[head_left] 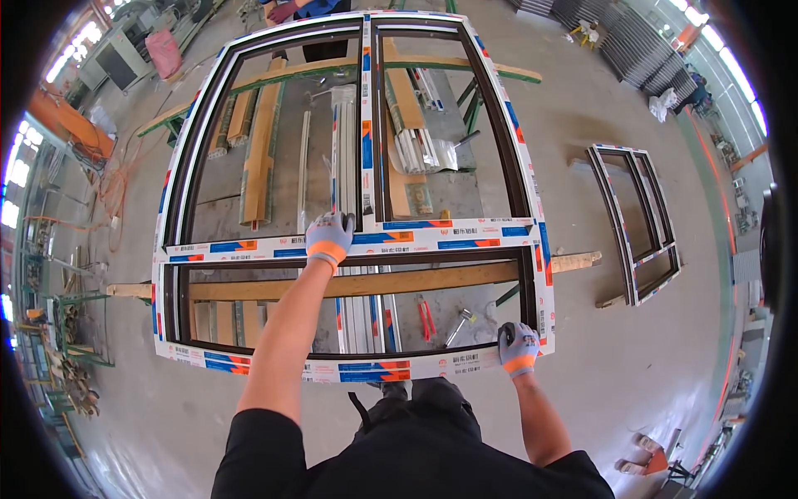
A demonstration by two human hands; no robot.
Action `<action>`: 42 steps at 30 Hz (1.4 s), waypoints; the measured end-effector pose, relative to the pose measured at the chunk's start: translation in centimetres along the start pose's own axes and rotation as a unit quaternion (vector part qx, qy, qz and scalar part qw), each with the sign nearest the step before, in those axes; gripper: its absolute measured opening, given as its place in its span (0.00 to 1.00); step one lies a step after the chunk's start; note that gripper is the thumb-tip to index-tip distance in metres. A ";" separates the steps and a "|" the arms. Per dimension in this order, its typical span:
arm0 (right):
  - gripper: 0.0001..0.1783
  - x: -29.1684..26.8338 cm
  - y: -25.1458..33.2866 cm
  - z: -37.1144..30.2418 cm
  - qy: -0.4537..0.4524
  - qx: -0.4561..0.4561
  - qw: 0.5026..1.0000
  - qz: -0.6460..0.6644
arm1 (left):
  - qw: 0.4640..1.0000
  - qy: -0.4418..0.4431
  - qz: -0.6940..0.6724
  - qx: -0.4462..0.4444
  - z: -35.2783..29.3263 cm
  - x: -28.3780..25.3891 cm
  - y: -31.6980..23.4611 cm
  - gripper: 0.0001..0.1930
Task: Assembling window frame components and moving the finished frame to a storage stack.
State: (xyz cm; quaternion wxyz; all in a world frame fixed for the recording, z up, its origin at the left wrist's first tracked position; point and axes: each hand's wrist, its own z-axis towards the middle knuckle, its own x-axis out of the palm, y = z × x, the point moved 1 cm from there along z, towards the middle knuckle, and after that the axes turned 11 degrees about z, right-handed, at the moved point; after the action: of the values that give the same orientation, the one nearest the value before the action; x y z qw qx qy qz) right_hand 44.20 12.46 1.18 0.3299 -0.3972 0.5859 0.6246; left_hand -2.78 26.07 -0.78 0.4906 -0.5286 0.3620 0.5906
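Note:
A large window frame [424,366] lies in front of me, wrapped in white film with blue and orange print over dark profiles. One upright bar and one crossbar [465,234] split it into three openings. My left hand [329,236], in a grey glove with an orange cuff, is closed over the crossbar near its middle. At the near right corner my right hand [518,344], gloved the same way, grips the bottom rail with its fingers curled over the inner edge. The undersides of both grips are hidden.
Wooden beams [399,281] and a green-edged rail [515,73] support the frame. Below lie wrapped profiles [366,312], a hammer [460,327] and red-handled pliers [427,320]. A smaller frame [636,224] stands at right. Beyond the far edge is another person [320,8].

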 end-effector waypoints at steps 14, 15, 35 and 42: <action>0.18 16.7 8.9 53.2 0.170 -0.148 0.974 0.036 | 0.999 0.030 0.019 -0.008 8.9 4.0 -1.9 0.12; 0.19 20.6 7.3 56.6 0.197 -0.152 0.968 0.010 | 1.000 0.003 0.018 0.007 9.7 4.3 -2.5 0.11; 0.26 41.2 6.5 73.4 0.147 0.073 0.986 0.023 | 0.997 0.070 -0.028 0.011 15.9 7.1 -1.0 0.12; 0.18 42.6 1.9 75.0 0.272 0.211 0.841 0.419 | 0.996 0.080 -0.031 0.012 15.7 7.5 -0.6 0.10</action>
State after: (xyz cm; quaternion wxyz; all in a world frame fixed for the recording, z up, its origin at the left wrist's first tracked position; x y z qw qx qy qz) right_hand 14.49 84.55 -35.67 -0.0595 -0.1888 0.8799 0.4319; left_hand -6.09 42.55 -5.28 0.4838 -0.5795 0.3907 0.5267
